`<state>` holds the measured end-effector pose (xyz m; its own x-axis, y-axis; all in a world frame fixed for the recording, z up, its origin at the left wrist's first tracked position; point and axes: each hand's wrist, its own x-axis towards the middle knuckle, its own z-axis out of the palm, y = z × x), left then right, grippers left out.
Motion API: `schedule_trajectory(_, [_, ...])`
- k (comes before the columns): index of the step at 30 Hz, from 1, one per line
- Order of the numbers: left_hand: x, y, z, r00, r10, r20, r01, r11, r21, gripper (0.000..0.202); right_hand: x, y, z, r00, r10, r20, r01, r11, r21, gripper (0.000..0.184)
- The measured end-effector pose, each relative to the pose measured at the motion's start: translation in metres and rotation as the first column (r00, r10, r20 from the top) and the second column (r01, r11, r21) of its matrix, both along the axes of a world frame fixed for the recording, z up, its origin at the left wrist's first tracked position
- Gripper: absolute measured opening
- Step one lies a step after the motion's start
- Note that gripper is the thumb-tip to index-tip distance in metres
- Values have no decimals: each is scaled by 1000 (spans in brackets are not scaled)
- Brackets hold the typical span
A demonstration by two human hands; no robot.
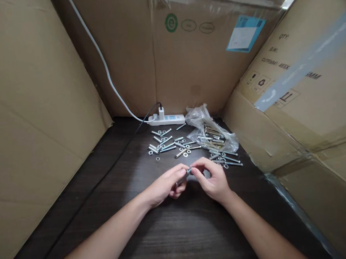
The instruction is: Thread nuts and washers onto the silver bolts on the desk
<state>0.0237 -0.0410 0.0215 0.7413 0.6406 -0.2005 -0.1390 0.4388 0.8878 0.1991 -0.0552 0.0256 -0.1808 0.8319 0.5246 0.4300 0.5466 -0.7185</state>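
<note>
Over dark tabletop [169, 240], clamping metal bolt [183, 178], slanted away rightward, in left hand [165, 185]; pinching far end with right hand [217, 183].

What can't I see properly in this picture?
Head view: parts of the metal piece, covered by the left hand and right hand.
Head view: the black cable's near end, cut off by the bottom edge.
Head view: the blue label's writing, too small and blurred.
Head view: some bolts, hidden by the crinkled bag.
</note>
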Motion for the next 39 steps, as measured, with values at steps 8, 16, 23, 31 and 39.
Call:
schedule_trajectory(8, [-1,2,0,991,131,-15,-131,991,-9,24,-2,3,-1,998,54,11,-54,999,5,5])
schedule_trajectory(16, [-2,3,1,993,114,-14,-113,992,52,21,-2,1,-3,996,83,13,-83,997,-7,9])
schedule_trajectory(23, [-5,8,-2,974,212,-75,-209,977,43,14,17,11,0,939,45,340,13,986,-166,11])
schedule_trajectory(31, [-6,10,-2,963,255,-85,-250,966,67,13,18,14,-10,819,116,562,44,964,-263,13])
schedule_trajectory(39, [-6,11,-2,955,259,-146,-244,963,111,15,13,13,-9,915,140,378,-28,958,-286,1])
